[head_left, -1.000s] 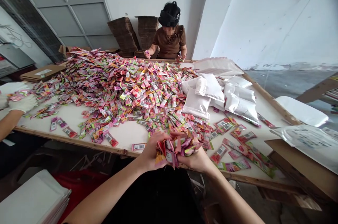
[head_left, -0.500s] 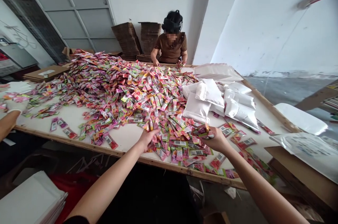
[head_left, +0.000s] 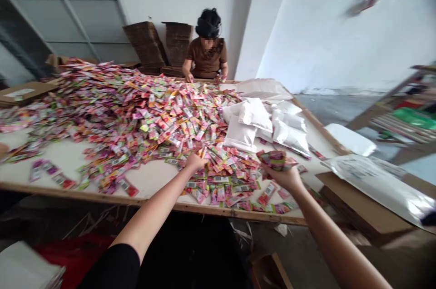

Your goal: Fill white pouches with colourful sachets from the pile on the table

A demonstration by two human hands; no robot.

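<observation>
A big heap of small, colourful printed sachets point(head_left: 163, 112) spreads over the white tabletop. My left hand point(head_left: 195, 162) reaches into the near side of the heap, its fingers closed on a sachet point(head_left: 203, 152); part of the grip is hidden. To the right, my right hand point(head_left: 288, 177) is wrapped round a bunch of sachets point(head_left: 273, 160), raised a little over the table. Loose sachets lie beneath and between the two hands. Beyond the right hand rest filled white pouches point(head_left: 240, 133).
Across the table sits a person in a brown top point(head_left: 206, 59), with both hands near sachets. Flat clear bags point(head_left: 264, 88) lie at the far right corner. A cardboard box point(head_left: 361, 205) bearing a plastic-wrapped pack point(head_left: 378, 184) stands off the right edge. A wooden rim point(head_left: 163, 201) borders the table.
The view has turned to the right. My left hand has moved further into the sachets, and my right hand has tilted up with its bunch, away from the pile.
</observation>
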